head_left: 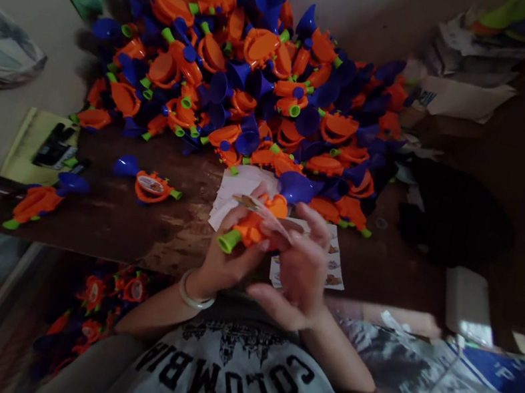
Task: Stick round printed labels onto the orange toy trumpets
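My left hand [228,261], with a pale bangle at its wrist, is closed around an orange toy trumpet [251,230] with a green mouthpiece [229,241]. A tilted piece of sticker sheet [262,211] crosses over the trumpet. Its right end meets the fingers of my right hand [303,268], which appear to grip it, though blur hides the exact hold; the thumb is spread away. Beneath the hands lie a printed sticker sheet [336,264] and several pale paper sheets [224,196]. Beyond them, a blue trumpet bell [297,188] rests at the pile's edge.
A large heap of orange and blue toy trumpets [263,47] covers the table's back. Two trumpets lie at left, one bearing an oval sticker [150,185]. Black cloth [457,214] and a white box [470,304] are at right. More trumpets [96,292] sit below the table edge.
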